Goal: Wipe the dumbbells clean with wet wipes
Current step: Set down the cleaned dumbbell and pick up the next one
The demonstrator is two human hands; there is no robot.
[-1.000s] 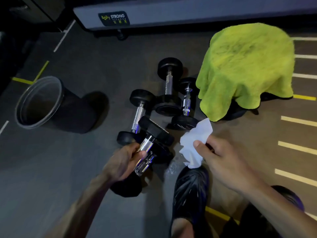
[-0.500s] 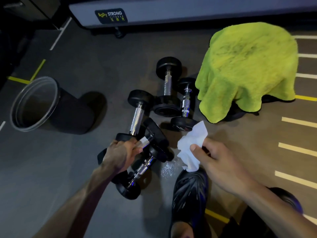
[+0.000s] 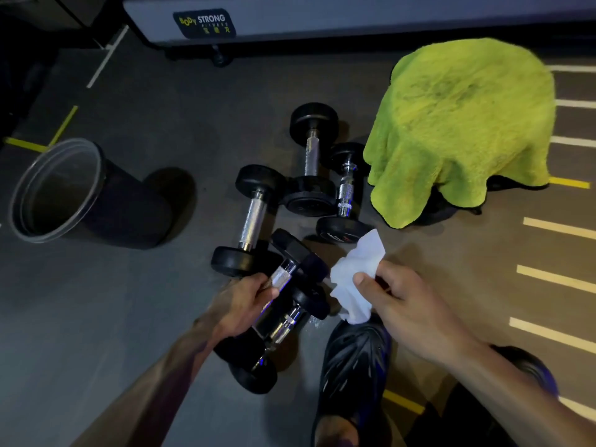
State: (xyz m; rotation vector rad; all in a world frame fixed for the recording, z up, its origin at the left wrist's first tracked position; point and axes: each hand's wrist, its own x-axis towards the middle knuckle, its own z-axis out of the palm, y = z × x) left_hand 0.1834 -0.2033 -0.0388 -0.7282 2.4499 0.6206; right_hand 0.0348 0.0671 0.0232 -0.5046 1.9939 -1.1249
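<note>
1. Fingers of my left hand curl round the knurled chrome handle of the held dumbbell; my palm hides most of that handle, so only its upper end shows.
2. My right hand pinches a crumpled white wet wipe between thumb and fingers; the fingers behind the wipe are hidden, and the wipe sits just beside the held dumbbell's upper head, though I cannot tell whether they touch.
3. Nearest to me, a black shoe is cut off at the bottom edge, with a second one barely visible behind my right forearm.
4. Under my left hand lies a second dumbbell on the floor, its lower head dark and hard to separate from the held one's lower head.
5. Beyond, three more dumbbells rest close together: a left dumbbell angled, a tall dumbbell upright in the view, and a small dumbbell with ringed collars. All have black round heads and shiny metal bars.
6. To the left stands a dark bin, its inside too dim to read.
7. On the right, a lime-green towel drapes over something dark I cannot identify.
8. Farthest, a grey machine base carries a "BODY STRONG" label.
</note>
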